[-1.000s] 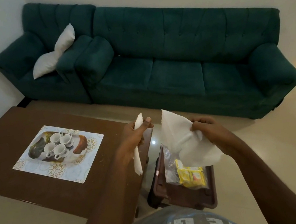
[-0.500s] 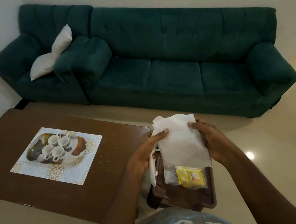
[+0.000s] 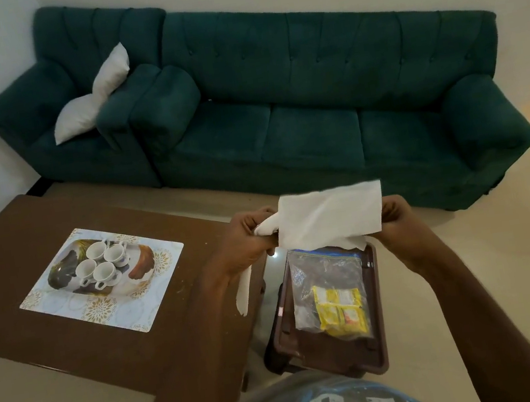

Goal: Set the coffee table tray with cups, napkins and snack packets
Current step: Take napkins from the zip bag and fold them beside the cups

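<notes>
A white napkin (image 3: 328,219) is stretched flat between my two hands above the brown stool. My left hand (image 3: 249,241) grips its left edge and also holds a second folded napkin (image 3: 243,290) that hangs down below the fist. My right hand (image 3: 397,219) pinches the right edge. Below them a clear zip bag (image 3: 325,271) with yellow snack packets (image 3: 340,310) lies on the stool (image 3: 318,358). On the coffee table (image 3: 7,328) to the left, several white cups (image 3: 101,265) stand on an oval tray (image 3: 61,276) over a patterned placemat (image 3: 118,312).
A dark green sofa (image 3: 314,124) runs along the far wall, with a matching armchair (image 3: 46,106) holding a white cushion (image 3: 93,95). Glossy beige floor lies to the right and near left. The stool stands close to the table's right end.
The napkin was upright and narrow half a second ago; now it is turned and pulled out wide between both hands, which have moved apart and slightly up.
</notes>
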